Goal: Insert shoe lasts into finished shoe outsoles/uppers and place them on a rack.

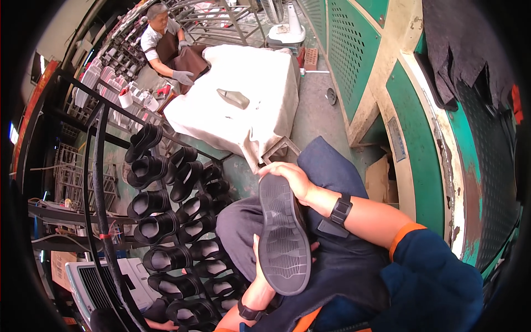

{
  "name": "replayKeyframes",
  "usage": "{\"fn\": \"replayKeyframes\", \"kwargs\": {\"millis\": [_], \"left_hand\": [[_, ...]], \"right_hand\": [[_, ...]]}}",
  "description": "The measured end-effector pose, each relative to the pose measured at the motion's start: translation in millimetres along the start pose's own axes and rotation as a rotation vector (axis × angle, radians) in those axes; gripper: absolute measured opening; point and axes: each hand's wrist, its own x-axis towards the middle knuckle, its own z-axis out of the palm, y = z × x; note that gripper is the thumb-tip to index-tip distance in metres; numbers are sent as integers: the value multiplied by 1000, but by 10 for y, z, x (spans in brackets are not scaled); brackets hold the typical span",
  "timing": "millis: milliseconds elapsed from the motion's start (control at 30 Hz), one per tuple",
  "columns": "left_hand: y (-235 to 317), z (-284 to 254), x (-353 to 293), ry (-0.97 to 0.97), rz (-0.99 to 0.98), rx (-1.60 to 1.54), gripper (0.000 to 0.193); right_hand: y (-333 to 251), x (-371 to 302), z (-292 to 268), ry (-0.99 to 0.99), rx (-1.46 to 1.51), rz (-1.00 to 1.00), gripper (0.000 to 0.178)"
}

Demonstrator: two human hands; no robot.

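Observation:
A black shoe (283, 238) is held over my lap, its grey-black ridged sole facing up toward me. My right hand (291, 180) is closed round its upper end, fingers over the edge. My left hand (261, 271) grips it from the lower left, with fingertips showing past the right edge of the sole. Most of the shoe's upper is hidden beneath the sole. Both wrists wear black bands.
Left of my knees stands a dark metal rack (102, 166) with several black shoes (157, 228). Ahead, a white-covered table (254, 72) carries a grey-green shoe last (233, 98). A person in grey gloves (183, 77) sits behind it. Green machine panels (354, 50) line the right. Another hand (161, 325) shows lower left.

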Motion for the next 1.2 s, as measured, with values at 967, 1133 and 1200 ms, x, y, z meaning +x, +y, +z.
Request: {"fn": "replayKeyframes", "kwargs": {"millis": [967, 1133, 1200], "left_hand": [[-520, -442, -146, -112, 225, -47, 110], [-449, -385, -112, -179, 138, -35, 113], [-403, -313, -118, -189, 111, 46, 115]], "right_hand": [[-150, -186, 423, -233, -159, 52, 28], [-82, -173, 301, -144, -245, 78, 26], [-158, -156, 254, -71, -241, 106, 26]]}}
